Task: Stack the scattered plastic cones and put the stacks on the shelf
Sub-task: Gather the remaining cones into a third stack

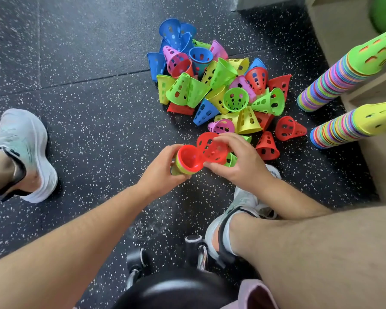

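Two hands meet over the speckled floor (87, 119); the left hand (161, 171) curls round a short nested stack (188, 160), red innermost; the right hand (240, 162) pinches a holed red cone (210, 146) at the stack's mouth; the pile of cones (221, 85) lies just beyond

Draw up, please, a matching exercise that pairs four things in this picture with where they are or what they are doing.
Things:
1. left hand
2. right hand
3. loose cones
4. green-topped stack

States:
A. lie in a heap on the floor
B. grips a short stack of cones
C. stands tall beside the shelf
D. holds a single red cone

Pairs: 1-B, 2-D, 3-A, 4-C
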A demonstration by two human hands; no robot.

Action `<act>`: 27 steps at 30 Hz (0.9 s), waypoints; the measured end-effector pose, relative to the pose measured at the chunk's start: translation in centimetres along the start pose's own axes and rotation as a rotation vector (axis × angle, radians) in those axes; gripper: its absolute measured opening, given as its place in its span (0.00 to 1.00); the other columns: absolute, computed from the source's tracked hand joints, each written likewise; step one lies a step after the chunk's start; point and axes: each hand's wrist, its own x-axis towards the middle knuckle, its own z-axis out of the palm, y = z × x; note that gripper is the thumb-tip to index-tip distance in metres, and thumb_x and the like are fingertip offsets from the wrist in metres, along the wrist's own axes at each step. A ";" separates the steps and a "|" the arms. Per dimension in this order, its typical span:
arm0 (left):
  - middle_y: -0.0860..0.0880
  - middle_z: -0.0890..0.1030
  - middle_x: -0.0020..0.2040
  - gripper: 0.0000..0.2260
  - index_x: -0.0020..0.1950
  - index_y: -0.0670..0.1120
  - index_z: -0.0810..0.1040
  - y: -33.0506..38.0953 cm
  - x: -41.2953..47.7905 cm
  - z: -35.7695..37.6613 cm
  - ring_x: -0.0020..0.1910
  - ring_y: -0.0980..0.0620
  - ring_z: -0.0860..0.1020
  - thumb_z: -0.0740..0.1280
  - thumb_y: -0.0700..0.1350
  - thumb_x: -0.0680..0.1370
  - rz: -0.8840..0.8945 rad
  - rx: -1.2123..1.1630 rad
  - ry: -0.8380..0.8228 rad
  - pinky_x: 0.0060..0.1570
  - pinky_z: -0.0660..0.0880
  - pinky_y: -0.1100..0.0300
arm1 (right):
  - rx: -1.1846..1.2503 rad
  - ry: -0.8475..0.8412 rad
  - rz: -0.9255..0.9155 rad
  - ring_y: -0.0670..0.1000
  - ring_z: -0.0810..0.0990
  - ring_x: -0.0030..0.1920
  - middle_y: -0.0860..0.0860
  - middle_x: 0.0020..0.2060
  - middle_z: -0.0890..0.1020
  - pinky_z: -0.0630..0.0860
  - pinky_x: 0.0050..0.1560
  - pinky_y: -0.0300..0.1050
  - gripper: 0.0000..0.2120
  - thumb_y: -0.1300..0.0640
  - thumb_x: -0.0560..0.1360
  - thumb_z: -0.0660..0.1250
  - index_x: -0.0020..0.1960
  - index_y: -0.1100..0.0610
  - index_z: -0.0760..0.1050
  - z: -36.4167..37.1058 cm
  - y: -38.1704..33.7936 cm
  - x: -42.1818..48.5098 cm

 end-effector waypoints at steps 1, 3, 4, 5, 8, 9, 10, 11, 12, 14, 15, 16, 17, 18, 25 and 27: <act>0.57 0.77 0.65 0.32 0.70 0.58 0.71 0.2 0.1 0.1 0.63 0.64 0.76 0.81 0.47 0.71 0.008 -0.004 -0.007 0.62 0.76 0.63 | -0.021 -0.041 0.003 0.43 0.73 0.64 0.48 0.63 0.77 0.67 0.66 0.33 0.31 0.43 0.68 0.78 0.65 0.57 0.75 0.0 -0.1 0.1; 0.58 0.77 0.65 0.31 0.70 0.58 0.70 0.5 0.3 0.4 0.63 0.64 0.76 0.81 0.49 0.72 0.010 -0.013 -0.020 0.62 0.76 0.64 | -0.063 -0.095 0.009 0.42 0.71 0.67 0.46 0.66 0.76 0.64 0.70 0.35 0.33 0.41 0.68 0.77 0.67 0.55 0.75 0.0 0.0 0.2; 0.58 0.77 0.65 0.30 0.70 0.57 0.70 0.6 0.3 0.5 0.63 0.63 0.77 0.81 0.49 0.72 0.008 -0.016 -0.021 0.62 0.76 0.64 | -0.060 -0.094 0.016 0.43 0.72 0.67 0.46 0.66 0.77 0.66 0.70 0.38 0.30 0.42 0.69 0.77 0.66 0.55 0.76 0.0 0.1 0.1; 0.59 0.78 0.64 0.30 0.70 0.55 0.71 0.7 0.3 0.6 0.63 0.63 0.77 0.81 0.49 0.72 0.009 -0.017 -0.016 0.62 0.76 0.64 | -0.050 -0.084 0.012 0.44 0.74 0.66 0.46 0.64 0.78 0.69 0.70 0.42 0.27 0.44 0.70 0.77 0.63 0.56 0.77 0.1 0.2 -0.1; 0.59 0.77 0.64 0.31 0.70 0.55 0.70 0.8 0.3 0.9 0.63 0.62 0.77 0.80 0.46 0.72 0.014 -0.025 0.004 0.62 0.76 0.64 | -0.051 -0.095 -0.057 0.47 0.76 0.65 0.49 0.62 0.80 0.71 0.68 0.47 0.23 0.49 0.71 0.78 0.61 0.58 0.79 0.4 0.7 -1.0; 0.59 0.78 0.64 0.31 0.70 0.55 0.70 0.8 0.3 1.0 0.63 0.62 0.77 0.80 0.46 0.72 0.011 -0.029 0.005 0.62 0.75 0.64 | -0.056 -0.098 -0.070 0.47 0.76 0.65 0.49 0.63 0.80 0.71 0.68 0.46 0.24 0.49 0.71 0.78 0.62 0.58 0.79 0.4 0.9 -1.3; 0.59 0.78 0.64 0.31 0.71 0.54 0.71 0.9 0.4 1.0 0.63 0.63 0.77 0.81 0.46 0.72 0.006 -0.032 0.003 0.62 0.75 0.65 | -0.071 -0.079 -0.081 0.48 0.76 0.65 0.49 0.62 0.79 0.71 0.68 0.44 0.24 0.49 0.71 0.77 0.63 0.57 0.79 0.3 1.1 -1.5; 0.59 0.78 0.65 0.31 0.71 0.53 0.71 0.9 0.4 1.0 0.63 0.63 0.76 0.81 0.46 0.72 0.000 -0.033 -0.003 0.62 0.75 0.66 | -0.108 -0.044 -0.087 0.49 0.76 0.63 0.49 0.61 0.79 0.71 0.67 0.43 0.23 0.49 0.72 0.77 0.62 0.57 0.79 0.2 1.5 -1.7; 0.59 0.78 0.65 0.32 0.72 0.53 0.71 0.9 0.4 1.0 0.63 0.63 0.76 0.81 0.46 0.72 -0.008 -0.034 -0.009 0.62 0.74 0.68 | -0.177 -0.014 -0.081 0.50 0.76 0.61 0.50 0.59 0.79 0.71 0.66 0.45 0.22 0.49 0.72 0.77 0.62 0.57 0.79 -0.1 1.9 -1.8; 0.58 0.77 0.65 0.32 0.72 0.53 0.70 1.0 0.5 0.9 0.64 0.64 0.75 0.81 0.46 0.72 -0.023 -0.034 -0.016 0.62 0.73 0.69 | -0.380 -0.041 -0.004 0.53 0.74 0.61 0.51 0.60 0.77 0.72 0.65 0.53 0.22 0.47 0.72 0.75 0.63 0.54 0.78 -0.6 3.0 -2.0; 0.59 0.77 0.65 0.32 0.72 0.54 0.70 1.0 0.4 0.9 0.64 0.65 0.75 0.81 0.46 0.72 -0.028 -0.031 -0.018 0.61 0.72 0.70 | -0.477 -0.095 0.051 0.54 0.72 0.63 0.52 0.62 0.75 0.70 0.66 0.55 0.24 0.46 0.72 0.74 0.65 0.53 0.77 -0.7 3.4 -2.2; 0.59 0.77 0.65 0.32 0.72 0.54 0.70 1.0 0.4 1.0 0.64 0.66 0.75 0.81 0.46 0.72 -0.032 -0.027 -0.019 0.61 0.72 0.71 | -0.547 -0.154 0.099 0.55 0.70 0.64 0.52 0.64 0.72 0.68 0.67 0.55 0.25 0.44 0.72 0.73 0.67 0.51 0.76 -0.8 3.9 -2.3; 0.59 0.77 0.65 0.32 0.71 0.55 0.70 1.0 0.4 1.0 0.64 0.66 0.75 0.81 0.46 0.72 -0.034 -0.023 -0.020 0.61 0.71 0.71 | -0.587 -0.198 0.127 0.56 0.69 0.65 0.52 0.66 0.71 0.67 0.68 0.56 0.26 0.44 0.72 0.73 0.68 0.50 0.75 -0.8 4.2 -2.5; 0.59 0.77 0.65 0.32 0.71 0.55 0.70 1.1 0.4 1.0 0.64 0.66 0.75 0.81 0.46 0.72 -0.036 -0.020 -0.022 0.62 0.72 0.70 | -0.601 -0.217 0.137 0.56 0.68 0.66 0.53 0.67 0.70 0.67 0.68 0.56 0.26 0.45 0.73 0.73 0.69 0.50 0.74 -0.7 4.4 -2.6; 0.59 0.77 0.65 0.33 0.72 0.53 0.71 1.1 0.2 1.1 0.64 0.62 0.76 0.81 0.47 0.72 -0.040 -0.021 -0.029 0.66 0.76 0.57 | -0.623 -0.232 0.093 0.58 0.71 0.62 0.56 0.63 0.71 0.68 0.64 0.55 0.23 0.52 0.72 0.74 0.65 0.55 0.75 -0.2 4.6 -2.4; 0.59 0.78 0.65 0.33 0.72 0.52 0.71 1.1 0.2 1.1 0.64 0.62 0.77 0.81 0.47 0.71 -0.038 -0.023 -0.026 0.66 0.77 0.56 | -0.623 -0.256 0.082 0.58 0.71 0.63 0.56 0.64 0.72 0.68 0.64 0.55 0.23 0.51 0.72 0.75 0.64 0.55 0.74 -0.2 4.7 -2.5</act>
